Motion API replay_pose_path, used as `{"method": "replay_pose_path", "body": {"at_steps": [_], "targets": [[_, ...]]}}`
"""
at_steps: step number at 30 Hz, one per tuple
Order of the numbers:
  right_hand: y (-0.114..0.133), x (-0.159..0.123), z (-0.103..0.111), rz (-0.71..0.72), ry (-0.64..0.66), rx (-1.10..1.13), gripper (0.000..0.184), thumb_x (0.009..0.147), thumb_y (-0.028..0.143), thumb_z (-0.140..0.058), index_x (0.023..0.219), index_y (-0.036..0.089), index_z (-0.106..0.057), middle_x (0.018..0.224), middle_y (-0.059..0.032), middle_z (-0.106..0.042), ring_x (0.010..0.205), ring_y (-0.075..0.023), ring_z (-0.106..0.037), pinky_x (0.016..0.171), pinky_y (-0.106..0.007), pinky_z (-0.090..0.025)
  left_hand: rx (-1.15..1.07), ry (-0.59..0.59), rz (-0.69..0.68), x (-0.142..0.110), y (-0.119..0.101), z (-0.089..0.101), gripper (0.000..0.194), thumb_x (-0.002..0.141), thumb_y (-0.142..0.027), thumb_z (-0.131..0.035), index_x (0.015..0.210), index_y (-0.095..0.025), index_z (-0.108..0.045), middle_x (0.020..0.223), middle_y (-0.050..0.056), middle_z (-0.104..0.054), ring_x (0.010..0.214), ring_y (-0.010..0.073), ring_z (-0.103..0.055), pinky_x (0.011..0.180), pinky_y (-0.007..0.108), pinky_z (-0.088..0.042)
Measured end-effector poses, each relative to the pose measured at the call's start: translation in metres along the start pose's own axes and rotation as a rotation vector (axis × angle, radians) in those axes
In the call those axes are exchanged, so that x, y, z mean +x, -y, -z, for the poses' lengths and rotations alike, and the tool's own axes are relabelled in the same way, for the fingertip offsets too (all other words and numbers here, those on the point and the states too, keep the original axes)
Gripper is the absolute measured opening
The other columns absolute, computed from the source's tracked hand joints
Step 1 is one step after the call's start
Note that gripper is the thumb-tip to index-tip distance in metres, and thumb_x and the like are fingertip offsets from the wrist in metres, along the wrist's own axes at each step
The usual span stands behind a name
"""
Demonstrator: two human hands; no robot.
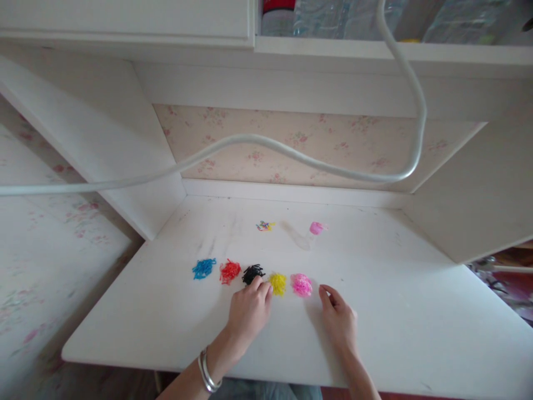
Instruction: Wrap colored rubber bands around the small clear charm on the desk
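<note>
Five small heaps of what look like tiny rubber bands lie in a row on the white desk: a blue heap [204, 268], a red heap [230, 271], a black heap [252, 272], a yellow heap [277, 284] and a pink heap [301, 285]. My left hand [251, 303], with a silver bangle on its wrist, is at the near edge of the black heap, beside the yellow one. Its fingers are bunched, hiding whatever they hold. Just right of the pink heap, my right hand [339, 316] has thumb and forefinger pinched together; anything between them is too small to make out.
Behind the row lie a little mixed-colour pile [265, 225] and a clear container with a pink part [316, 228]. A white cable [258, 139] crosses the view in front of the shelf unit. Side panels and a low back ledge [291, 193] bound the desk [395, 333].
</note>
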State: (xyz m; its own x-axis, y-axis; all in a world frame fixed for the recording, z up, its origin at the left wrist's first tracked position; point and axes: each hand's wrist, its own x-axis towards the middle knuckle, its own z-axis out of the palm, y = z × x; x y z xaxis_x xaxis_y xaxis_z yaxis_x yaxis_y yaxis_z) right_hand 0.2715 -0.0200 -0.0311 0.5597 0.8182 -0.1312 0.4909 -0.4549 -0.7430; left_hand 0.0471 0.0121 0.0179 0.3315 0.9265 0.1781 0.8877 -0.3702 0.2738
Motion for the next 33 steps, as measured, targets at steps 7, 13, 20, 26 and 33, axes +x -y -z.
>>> {"method": "replay_pose_path", "body": {"at_steps": [7, 13, 20, 26, 33], "targets": [[-0.004, 0.000, 0.001, 0.009, 0.026, 0.030, 0.051, 0.080, 0.061, -0.043, 0.104, 0.023, -0.067, 0.076, -0.0011, -0.067, 0.069, -0.0170, -0.058, 0.061, -0.023, -0.040, -0.133, -0.137, 0.116, -0.049, 0.060, 0.003, 0.025, 0.092, -0.024, -0.038, 0.109, -0.024, -0.057, 0.100, 0.003, -0.068, 0.078, 0.0147, -0.067, 0.064, 0.022, -0.051], [-0.005, 0.014, 0.002, 0.054, 0.079, 0.061, 0.052, 0.076, 0.061, -0.049, 0.099, 0.018, -0.068, 0.070, -0.0010, -0.064, 0.060, -0.0147, -0.054, 0.054, -0.023, -0.039, -0.335, -0.268, 0.293, -0.085, 0.131, 0.000, 0.027, 0.092, -0.035, -0.038, 0.100, -0.021, -0.061, 0.094, 0.004, -0.071, 0.084, 0.0164, -0.068, 0.074, 0.025, -0.054], [0.066, 0.034, -0.016, 0.324, 0.251, -0.043, 0.042, 0.082, 0.053, -0.046, 0.097, 0.021, -0.068, 0.061, 0.0024, -0.059, 0.053, -0.0113, -0.049, 0.051, -0.022, -0.035, -0.444, -0.282, 0.485, -0.089, 0.143, 0.003, 0.034, 0.087, -0.047, -0.046, 0.099, -0.020, -0.064, 0.080, 0.002, -0.071, 0.059, 0.0135, -0.064, 0.059, 0.022, -0.052], [0.126, 0.080, -0.064, 0.436, 0.337, -0.434, 0.032, 0.085, 0.037, -0.043, 0.102, 0.025, -0.068, 0.077, 0.0002, -0.068, 0.069, -0.0129, -0.060, 0.062, -0.022, -0.040, -0.454, -0.252, 0.467, -0.090, 0.135, 0.003, 0.034, 0.088, -0.046, -0.046, 0.100, -0.020, -0.063, 0.075, 0.000, -0.068, 0.051, 0.0114, -0.058, 0.053, 0.021, -0.049], [0.160, 0.121, -0.109, 0.398, 0.306, -0.610, 0.045, 0.088, 0.038, -0.043, 0.129, 0.024, -0.052, 0.105, -0.0109, -0.068, 0.094, -0.0227, -0.063, 0.075, -0.030, -0.044, -0.399, -0.199, 0.412, -0.088, 0.136, 0.006, 0.030, 0.091, -0.042, -0.042, 0.099, -0.021, -0.062, 0.084, 0.001, -0.068, 0.055, 0.0118, -0.058, 0.056, 0.023, -0.049]]}}
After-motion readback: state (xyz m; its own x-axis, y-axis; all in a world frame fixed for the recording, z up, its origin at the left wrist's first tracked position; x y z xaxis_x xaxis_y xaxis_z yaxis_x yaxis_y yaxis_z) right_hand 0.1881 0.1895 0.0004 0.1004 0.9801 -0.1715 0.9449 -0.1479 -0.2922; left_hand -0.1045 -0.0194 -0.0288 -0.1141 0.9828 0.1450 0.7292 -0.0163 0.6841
